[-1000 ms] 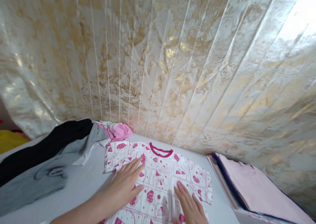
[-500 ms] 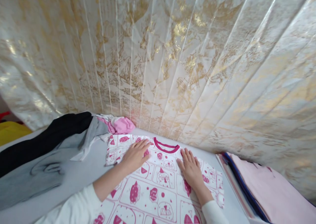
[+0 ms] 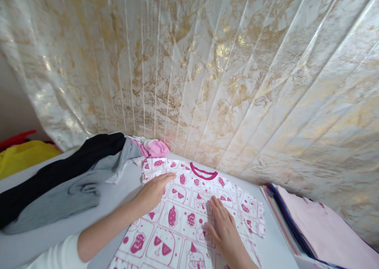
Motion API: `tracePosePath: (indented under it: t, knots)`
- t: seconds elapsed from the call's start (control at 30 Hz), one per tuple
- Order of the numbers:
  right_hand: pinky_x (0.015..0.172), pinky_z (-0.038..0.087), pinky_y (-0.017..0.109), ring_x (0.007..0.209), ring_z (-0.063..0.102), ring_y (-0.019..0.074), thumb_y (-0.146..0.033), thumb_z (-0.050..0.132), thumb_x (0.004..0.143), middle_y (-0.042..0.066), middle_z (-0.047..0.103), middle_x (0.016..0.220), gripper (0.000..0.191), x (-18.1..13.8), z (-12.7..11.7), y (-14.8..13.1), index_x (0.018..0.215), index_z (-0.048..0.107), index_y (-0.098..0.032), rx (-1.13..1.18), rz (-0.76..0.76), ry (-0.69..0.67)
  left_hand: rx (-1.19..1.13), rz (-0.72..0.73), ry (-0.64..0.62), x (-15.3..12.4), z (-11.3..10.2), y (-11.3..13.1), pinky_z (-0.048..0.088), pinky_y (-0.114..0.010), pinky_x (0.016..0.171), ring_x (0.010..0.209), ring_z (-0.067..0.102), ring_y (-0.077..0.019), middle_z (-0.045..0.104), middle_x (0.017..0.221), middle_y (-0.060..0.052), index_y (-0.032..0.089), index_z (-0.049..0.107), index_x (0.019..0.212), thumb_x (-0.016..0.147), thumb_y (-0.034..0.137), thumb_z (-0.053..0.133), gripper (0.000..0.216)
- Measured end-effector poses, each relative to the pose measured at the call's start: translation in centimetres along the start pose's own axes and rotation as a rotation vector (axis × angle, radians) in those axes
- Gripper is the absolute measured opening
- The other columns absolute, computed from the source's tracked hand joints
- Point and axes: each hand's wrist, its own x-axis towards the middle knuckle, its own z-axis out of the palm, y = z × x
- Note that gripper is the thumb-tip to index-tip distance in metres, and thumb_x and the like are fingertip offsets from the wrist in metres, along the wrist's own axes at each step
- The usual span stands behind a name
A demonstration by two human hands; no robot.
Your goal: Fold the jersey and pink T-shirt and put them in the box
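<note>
A white short-sleeved shirt [image 3: 180, 221] with magenta cartoon prints lies spread out before me, its magenta-trimmed neckline [image 3: 203, 172] pointing away. My left hand [image 3: 154, 192] is over the shirt's left side near the sleeve, fingers stretched out towards the collar. On the right half of the chest, my right hand [image 3: 223, 231] rests flat or just above the cloth, with its fingers extended and thumb apart. Neither hand grips anything. The shirt's lower hem is out of view.
On the left lie black clothing [image 3: 59, 174], a grey garment [image 3: 65, 202] and a crumpled pink cloth [image 3: 156, 147]. A stack of folded clothes [image 3: 322, 225], pale pink on top, stands at the right. Behind hangs a shiny gold-patterned curtain [image 3: 207, 75]. Yellow fabric [image 3: 25, 156] shows far left.
My right hand has moved down the shirt, away from the collar. My left hand has turned a little onto its side near the left sleeve. The view has shifted slightly left.
</note>
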Motion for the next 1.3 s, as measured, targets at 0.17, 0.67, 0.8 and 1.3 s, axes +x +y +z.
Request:
tracePosePath:
  t: [0.17, 0.67, 0.8, 1.3]
  knots:
    - [0.107, 0.04, 0.045, 0.14, 0.034, 0.0257, -0.045, 0.041, 0.097, 0.004, 0.032, 0.154, 0.056, -1.7, -0.5, -1.7, 0.149, 0.029, -0.029, -0.043, -0.073, -0.015, 0.184, -0.003, -0.171, -2.6, 2.4, 1.7, 0.03, -0.044, 0.112, 0.138, 0.035, -0.0253, 0.038, 0.151, -0.009, 0.021, 0.044, 0.141, 0.096, 0.031, 0.043, 0.046]
    - [0.111, 0.029, 0.052, 0.139, 0.035, 0.0275, -0.038, 0.034, 0.095, 0.016, 0.041, 0.148, 0.052, 5.4, -2.5, 6.1, 0.139, 0.046, -0.012, -0.057, 0.263, -0.042, 0.33, 0.022, -0.234, 4.4, 3.3, 0.0, 0.023, -0.047, 0.112, 0.143, 0.023, -0.0279, 0.026, 0.155, -0.014, 0.016, 0.037, 0.145, 0.098, 0.04, 0.043, 0.054]
    - [0.113, 0.028, 0.049, 0.142, 0.03, 0.0247, -0.037, 0.038, 0.096, 0.012, 0.036, 0.152, 0.054, 1.7, -3.8, -1.0, 0.147, 0.034, -0.018, -0.008, 0.084, 0.015, 0.305, 0.027, -0.206, 1.2, 2.2, 2.3, 0.021, -0.039, 0.114, 0.144, 0.023, -0.0203, 0.026, 0.156, -0.009, 0.018, 0.036, 0.145, 0.1, 0.03, 0.035, 0.047]
    - [0.112, 0.031, 0.051, 0.143, 0.025, 0.0274, -0.045, 0.038, 0.097, 0.004, 0.024, 0.157, 0.057, -3.8, -2.3, -7.4, 0.15, 0.027, -0.027, -0.052, 0.042, -0.084, 0.277, 0.126, -0.225, -6.5, 1.4, 3.4, 0.022, -0.037, 0.112, 0.144, 0.023, -0.0207, 0.027, 0.157, -0.007, 0.022, 0.037, 0.145, 0.099, 0.038, 0.043, 0.049]
